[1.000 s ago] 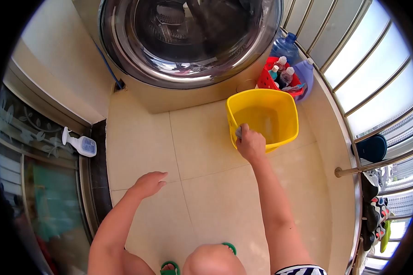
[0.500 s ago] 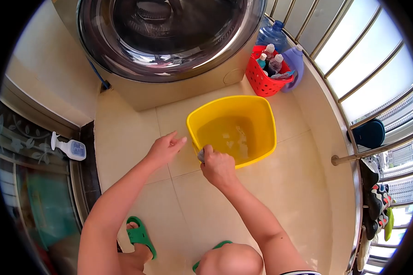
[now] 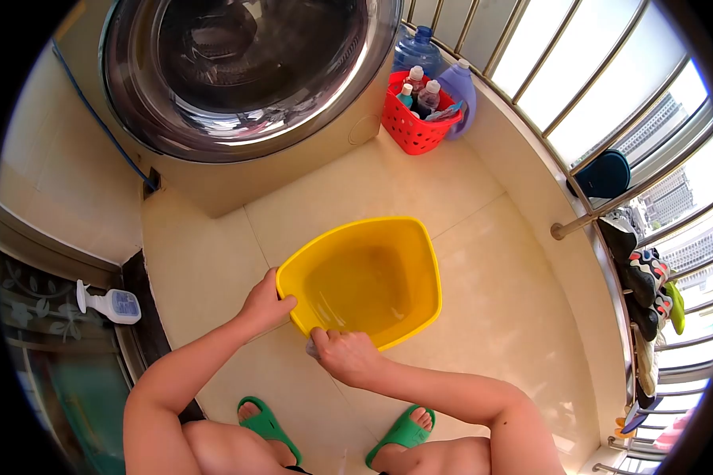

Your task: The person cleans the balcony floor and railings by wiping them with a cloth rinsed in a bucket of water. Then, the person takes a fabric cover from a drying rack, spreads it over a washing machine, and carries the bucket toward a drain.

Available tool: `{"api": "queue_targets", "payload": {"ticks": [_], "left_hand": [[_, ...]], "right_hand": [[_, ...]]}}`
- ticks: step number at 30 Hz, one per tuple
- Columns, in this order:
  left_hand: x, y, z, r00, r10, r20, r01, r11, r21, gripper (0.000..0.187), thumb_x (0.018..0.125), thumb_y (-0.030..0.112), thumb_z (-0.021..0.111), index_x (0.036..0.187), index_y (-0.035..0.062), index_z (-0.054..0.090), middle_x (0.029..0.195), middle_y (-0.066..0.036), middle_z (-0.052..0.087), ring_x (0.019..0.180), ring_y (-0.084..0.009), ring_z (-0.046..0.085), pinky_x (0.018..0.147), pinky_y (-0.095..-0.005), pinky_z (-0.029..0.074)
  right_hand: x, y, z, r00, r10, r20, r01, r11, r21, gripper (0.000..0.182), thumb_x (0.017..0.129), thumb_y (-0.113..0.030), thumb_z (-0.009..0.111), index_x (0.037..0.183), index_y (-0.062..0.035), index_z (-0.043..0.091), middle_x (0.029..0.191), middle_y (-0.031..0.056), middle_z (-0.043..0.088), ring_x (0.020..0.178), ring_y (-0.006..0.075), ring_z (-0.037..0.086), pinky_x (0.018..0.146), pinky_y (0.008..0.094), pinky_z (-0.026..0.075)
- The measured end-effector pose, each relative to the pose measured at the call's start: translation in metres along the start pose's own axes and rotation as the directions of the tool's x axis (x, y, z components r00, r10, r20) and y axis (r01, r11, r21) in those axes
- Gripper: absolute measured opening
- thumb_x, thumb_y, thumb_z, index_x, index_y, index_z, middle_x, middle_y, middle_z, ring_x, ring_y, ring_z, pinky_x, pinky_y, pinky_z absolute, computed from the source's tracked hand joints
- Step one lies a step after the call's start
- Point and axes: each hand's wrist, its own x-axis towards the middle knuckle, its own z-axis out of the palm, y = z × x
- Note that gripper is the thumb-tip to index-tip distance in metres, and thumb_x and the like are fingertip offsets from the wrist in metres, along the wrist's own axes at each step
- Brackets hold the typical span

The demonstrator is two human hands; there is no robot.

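Observation:
A yellow plastic basin [image 3: 356,285] is in front of me, its inside turned up toward me, with shiny reflections on its wall. My left hand [image 3: 264,307] grips its left rim, thumb over the edge and fingers on the outer side. At the near rim, my right hand [image 3: 347,355] is closed with a small greyish, cloth-like thing [image 3: 313,349] showing beneath its fingers. That hand touches the rim too; most of what it holds is hidden.
A washing machine [image 3: 253,79] stands ahead. Beside it are a red basket [image 3: 416,134] of bottles, a purple jug [image 3: 459,95] and a blue water bottle [image 3: 417,51]. A white spray bottle [image 3: 119,305] is at left; shoes [image 3: 646,277] line the right railing [image 3: 558,231].
My left hand has taken hold of the basin's rim. The basin has come nearer and tilted toward me. My right hand stays at the rim with the greyish thing.

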Motion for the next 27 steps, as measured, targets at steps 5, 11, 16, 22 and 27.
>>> {"api": "queue_targets", "payload": {"ticks": [5, 11, 16, 22, 27], "left_hand": [[0.012, 0.014, -0.018, 0.996, 0.052, 0.072, -0.054, 0.998, 0.026, 0.053, 0.075, 0.018, 0.061, 0.121, -0.0018, 0.043, 0.094, -0.015, 0.062, 0.088, -0.0282, 0.062, 0.078, -0.0364, 0.048], [0.018, 0.04, -0.033, 0.991, -0.024, 0.13, -0.03, 0.917, 0.399, 0.066, 0.075, 0.016, 0.062, 0.132, -0.0042, 0.037, 0.12, -0.018, 0.049, 0.108, -0.03, 0.052, 0.093, -0.0367, 0.043], [0.018, 0.068, -0.01, 0.893, 0.449, 0.033, -0.437, 0.849, 0.296, 0.073, 0.082, 0.025, 0.06, 0.137, -0.0107, 0.028, 0.138, -0.022, 0.028, 0.129, -0.0348, 0.029, 0.109, -0.0396, 0.027], [0.063, 0.047, 0.067, 0.919, -0.229, 0.321, 0.365, 0.8, -0.475, 0.068, 0.089, 0.032, 0.057, 0.14, -0.0043, 0.029, 0.142, -0.018, 0.033, 0.131, -0.0299, 0.032, 0.107, -0.0381, 0.028], [0.104, -0.008, 0.134, 0.807, -0.449, 0.384, 0.541, 0.299, -0.786, 0.066, 0.092, 0.043, 0.049, 0.142, 0.0039, 0.032, 0.146, -0.016, 0.032, 0.136, -0.0295, 0.026, 0.107, -0.0407, 0.026]], "right_hand": [[0.028, 0.034, -0.041, 0.931, 0.175, 0.321, -0.215, 0.972, 0.092, 0.025, 0.08, -0.022, 0.059, 0.093, -0.0007, 0.054, 0.072, 0.0204, 0.064, 0.064, 0.0392, 0.064, 0.057, 0.0486, 0.051], [0.077, 0.111, -0.008, 0.848, 0.301, 0.437, -0.408, 0.896, 0.175, 0.031, 0.076, -0.018, 0.058, 0.103, -0.0035, 0.055, 0.087, 0.018, 0.066, 0.084, 0.0345, 0.064, 0.066, 0.0443, 0.051], [0.099, 0.142, 0.03, 0.71, 0.365, 0.602, -0.423, 0.905, -0.049, 0.037, 0.075, -0.013, 0.057, 0.111, -0.0098, 0.064, 0.101, 0.0182, 0.064, 0.096, 0.0254, 0.064, 0.075, 0.0409, 0.052], [0.082, 0.145, 0.085, 0.728, 0.441, 0.525, -0.406, 0.894, -0.187, 0.035, 0.078, -0.016, 0.059, 0.11, -0.0038, 0.063, 0.107, 0.0228, 0.063, 0.101, 0.0312, 0.061, 0.079, 0.0389, 0.051], [0.083, 0.161, 0.056, 0.71, 0.448, 0.544, -0.594, 0.795, 0.12, 0.045, 0.081, -0.023, 0.056, 0.121, -0.0008, 0.054, 0.109, 0.0269, 0.06, 0.103, 0.037, 0.059, 0.085, 0.0401, 0.047]]}}
